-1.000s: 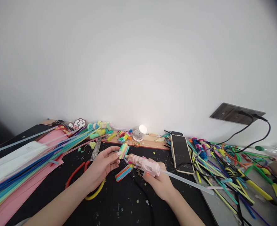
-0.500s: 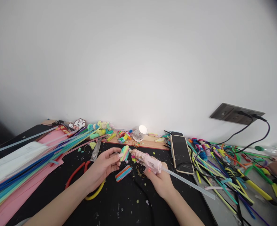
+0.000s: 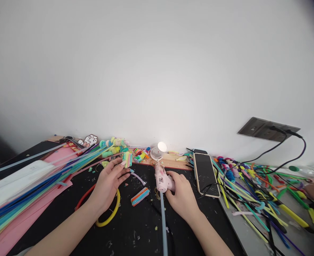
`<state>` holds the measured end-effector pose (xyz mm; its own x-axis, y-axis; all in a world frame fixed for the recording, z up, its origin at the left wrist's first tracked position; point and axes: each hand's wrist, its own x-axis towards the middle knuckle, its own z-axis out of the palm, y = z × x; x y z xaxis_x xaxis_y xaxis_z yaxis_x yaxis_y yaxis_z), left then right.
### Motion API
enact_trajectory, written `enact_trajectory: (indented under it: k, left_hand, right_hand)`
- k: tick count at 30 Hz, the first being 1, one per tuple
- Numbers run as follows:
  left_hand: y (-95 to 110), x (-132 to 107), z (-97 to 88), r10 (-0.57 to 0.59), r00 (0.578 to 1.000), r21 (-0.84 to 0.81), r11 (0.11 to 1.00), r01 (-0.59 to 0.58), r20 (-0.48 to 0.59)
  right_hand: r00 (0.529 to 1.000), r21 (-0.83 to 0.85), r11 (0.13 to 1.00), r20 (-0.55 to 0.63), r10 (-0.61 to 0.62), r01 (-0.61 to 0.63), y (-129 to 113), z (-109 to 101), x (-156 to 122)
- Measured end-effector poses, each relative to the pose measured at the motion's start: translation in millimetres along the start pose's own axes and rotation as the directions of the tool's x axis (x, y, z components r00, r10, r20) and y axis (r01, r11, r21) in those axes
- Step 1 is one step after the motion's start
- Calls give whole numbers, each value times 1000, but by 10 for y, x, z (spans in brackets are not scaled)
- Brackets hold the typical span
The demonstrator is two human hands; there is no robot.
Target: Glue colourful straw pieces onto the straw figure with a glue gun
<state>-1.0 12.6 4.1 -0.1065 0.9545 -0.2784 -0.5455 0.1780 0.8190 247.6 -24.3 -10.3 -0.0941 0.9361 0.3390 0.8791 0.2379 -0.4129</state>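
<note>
left hand point(image 3: 107, 183): striped bundle point(image 3: 127, 159) is pinched at the fingertips. right hand point(image 3: 182, 197): glue gun point(image 3: 161, 179) is gripped, nozzle pointed away. second bundle point(image 3: 140, 196) is seen on desk point(image 3: 135, 231) between.

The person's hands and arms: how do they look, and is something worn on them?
The left forearm and right forearm are bare. The left hand and right hand wear no gloves; no watch, bracelet or ring is visible. One left fingernail looks pale, perhaps painted.
</note>
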Motion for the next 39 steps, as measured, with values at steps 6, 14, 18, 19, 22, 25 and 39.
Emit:
enact_trajectory:
  k: [6,14,18,19,22,25,39]
  left_hand:
    - [25,-8,1,38,999,16,999,-38,15]
    - [-47,-86,28,-176,924,159,979,128,341]
    - [-63,-126,19,-268,851,254,953,165,451]
    - [-65,-137,19,-296,819,279,944,174,491]
    - [-68,-172,23,-374,708,353,917,186,599]
    - [-73,-195,24,-416,643,414,895,166,643]
    - [-10,11,-74,159,865,707,515,-484,476]
  right_hand:
    - [998,-106,994,48,38,-32,19,8,-19]
    - [964,191,950,-144,-224,249,-74,-59,-35]
    - [960,345,896,-98,-261,279,-95,-50,-62]
    - [961,389,879,-82,-265,275,-108,-49,-68]
    - [957,500,824,-39,-287,267,-167,-48,-84]
    - [953,562,788,0,-303,250,-233,-55,-103]
    - [996,666,746,67,-63,2,-278,-39,-73]
